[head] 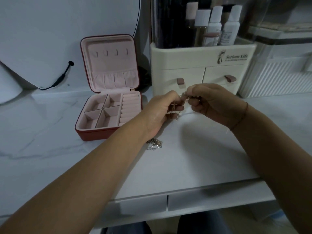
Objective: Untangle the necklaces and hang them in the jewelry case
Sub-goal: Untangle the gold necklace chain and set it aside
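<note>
Curled hands (161, 113) (217, 105) pinch apparently tangled necklaces (183, 98).

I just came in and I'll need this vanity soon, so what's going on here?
A person at the white table is working on a tangle of thin chains held up between both hands. The left hand pinches one side and the right hand the other. Another small clump of chain lies on the table by the left wrist. The red jewelry case stands open to the left. The hooks in its lid are bare, so nothing is hung yet.
</note>
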{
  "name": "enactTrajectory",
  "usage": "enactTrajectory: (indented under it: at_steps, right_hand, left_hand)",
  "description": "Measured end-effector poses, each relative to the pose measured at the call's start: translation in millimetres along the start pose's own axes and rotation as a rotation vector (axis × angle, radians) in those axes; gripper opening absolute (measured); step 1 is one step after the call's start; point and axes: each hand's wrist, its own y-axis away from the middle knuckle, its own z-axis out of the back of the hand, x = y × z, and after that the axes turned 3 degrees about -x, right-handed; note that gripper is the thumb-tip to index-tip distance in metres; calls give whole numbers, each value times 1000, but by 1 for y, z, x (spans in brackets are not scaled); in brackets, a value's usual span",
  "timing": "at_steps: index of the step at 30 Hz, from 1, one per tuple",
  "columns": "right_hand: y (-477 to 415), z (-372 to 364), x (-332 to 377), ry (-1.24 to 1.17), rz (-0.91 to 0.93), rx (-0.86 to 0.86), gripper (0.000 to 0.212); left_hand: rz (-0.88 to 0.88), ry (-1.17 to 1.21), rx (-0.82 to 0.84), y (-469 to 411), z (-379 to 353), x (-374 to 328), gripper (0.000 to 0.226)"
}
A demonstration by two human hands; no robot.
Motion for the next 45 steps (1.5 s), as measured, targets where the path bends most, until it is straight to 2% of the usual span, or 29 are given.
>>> enactTrajectory:
  at_steps: [4, 11, 15, 19, 23, 30, 35, 39, 45]
  right_hand:
    - [-1, 0, 1, -150, -11, -20, 21]
    - [0, 3, -1, 52, -44, 50, 24]
    - [-1, 4, -4, 141, -50, -9, 20]
    - [-3, 7, -5, 135, -76, -70, 18]
    - [-4, 12, -4, 94, -66, -116, 14]
    - [-7, 17, -1, -91, 49, -170, 9]
    - [-1, 10, 7, -145, 86, -30, 18]
    - [1, 5, 7, -131, 123, 55, 24]
    - [1, 6, 5, -111, 141, 86, 25]
  left_hand:
    - [-3, -74, -22, 0, -1, 1, 8]
    - [9, 114, 0, 1, 1, -4, 16]
    - [42, 218, 37, 3, 4, -10, 23]
    - [32, 294, 44, 4, 6, -13, 25]
    - [1, 320, -23, 3, 6, -12, 27]
    - [24, 150, -64, 4, 5, -9, 27]
    - [12, -27, -111, 4, 1, -6, 18]
    - [-72, -152, -160, 3, 2, -2, 12]
    - [-151, -194, -12, 11, 1, -4, 5]
